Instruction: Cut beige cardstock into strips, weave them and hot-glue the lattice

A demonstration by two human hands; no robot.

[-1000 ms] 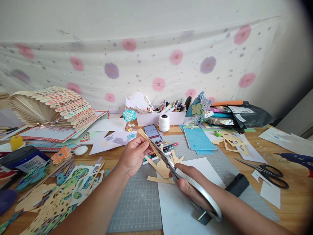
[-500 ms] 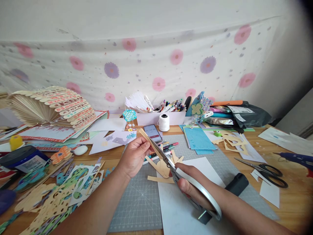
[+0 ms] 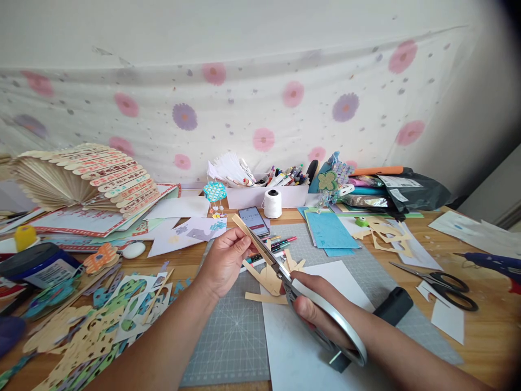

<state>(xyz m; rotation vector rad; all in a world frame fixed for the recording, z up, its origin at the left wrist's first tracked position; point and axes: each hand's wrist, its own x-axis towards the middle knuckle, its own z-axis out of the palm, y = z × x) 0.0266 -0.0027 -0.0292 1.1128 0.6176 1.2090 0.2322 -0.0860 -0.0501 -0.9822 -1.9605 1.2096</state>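
Note:
Between the thumb and fingers of my left hand (image 3: 228,260) is a narrow strip of tan paper (image 3: 241,224), its far end pointing up and away. My right hand (image 3: 321,309) is closed round the grey handles of large scissors (image 3: 280,270), whose blades lie along the strip beside my left fingertips. Beneath the blades, tan paper cutouts (image 3: 266,279) lie on the cutting mat (image 3: 228,336). A white sheet (image 3: 293,347) extends under my right hand, and a black object (image 3: 394,306) rests behind my right wrist.
Paper scraps (image 3: 87,347) crowd the left side near a blue jar (image 3: 38,266). A phone (image 3: 253,221), a thread spool (image 3: 272,204) and a pen box (image 3: 266,197) stand ahead. Blue paper (image 3: 331,229), black-handled scissors (image 3: 448,288) and a glue gun (image 3: 492,262) lie to the right.
Both hands, the strip and the scissors stay in almost the same place. The whole view has shifted very slightly.

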